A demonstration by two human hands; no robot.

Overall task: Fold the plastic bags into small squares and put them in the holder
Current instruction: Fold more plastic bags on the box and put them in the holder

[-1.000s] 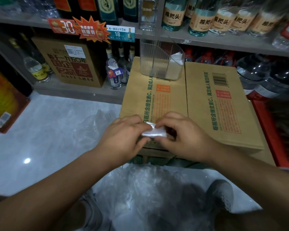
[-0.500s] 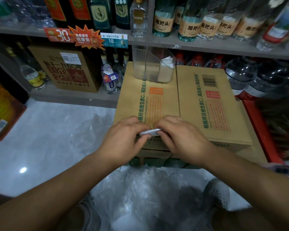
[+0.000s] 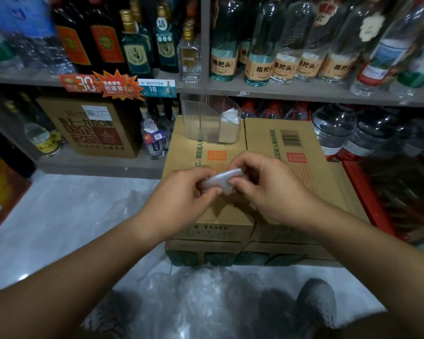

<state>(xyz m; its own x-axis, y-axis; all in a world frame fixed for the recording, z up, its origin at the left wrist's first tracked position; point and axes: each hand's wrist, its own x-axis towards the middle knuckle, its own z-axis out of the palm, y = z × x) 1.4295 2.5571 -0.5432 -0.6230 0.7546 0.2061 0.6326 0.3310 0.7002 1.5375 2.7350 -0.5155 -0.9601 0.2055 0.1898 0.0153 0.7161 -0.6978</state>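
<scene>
— Where is the bag sitting?
— I am pinching the folded plastic bag (image 3: 220,179) between my left hand (image 3: 186,192) and right hand (image 3: 262,189), both clamping it above the cardboard box (image 3: 304,167).
— And the holder (image 3: 206,123)?
— It is standing at the box's far edge, apart from my hands.

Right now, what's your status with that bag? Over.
Left hand and right hand both pinch the folded bag over the cardboard box. Holder stands beyond, on the box. Path between looks clear.
</scene>
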